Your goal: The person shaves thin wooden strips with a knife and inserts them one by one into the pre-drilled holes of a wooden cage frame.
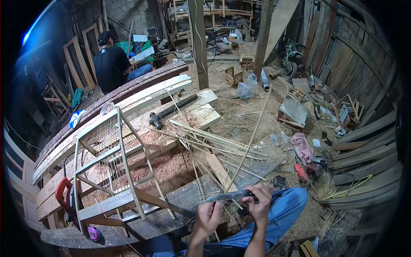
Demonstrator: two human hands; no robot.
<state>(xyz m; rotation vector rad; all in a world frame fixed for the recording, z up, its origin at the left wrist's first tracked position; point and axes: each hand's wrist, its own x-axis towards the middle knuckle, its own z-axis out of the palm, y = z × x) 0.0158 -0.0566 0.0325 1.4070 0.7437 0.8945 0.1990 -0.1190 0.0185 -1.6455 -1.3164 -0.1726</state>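
Observation:
My right hand (260,200) is closed around the dark handle of a knife (227,196), whose blade points left. Just below the blade tip, my left hand (208,217) is pinched closed. A long thin wooden strip (251,139) slants down from the upper right, passes behind the blade and appears to end in the left fingers. Several pale thin strips (214,140) lie in a loose bundle beyond my hands. A flat piece of board (219,170) lies under some of them.
A slatted wooden frame (100,152) stands at left, beside a red-handled tool (64,195) and a purple tape measure (94,234). A hammer (156,121) rests on planks (201,115). A red power tool (301,171) lies at right. Another person (112,64) sits at back left.

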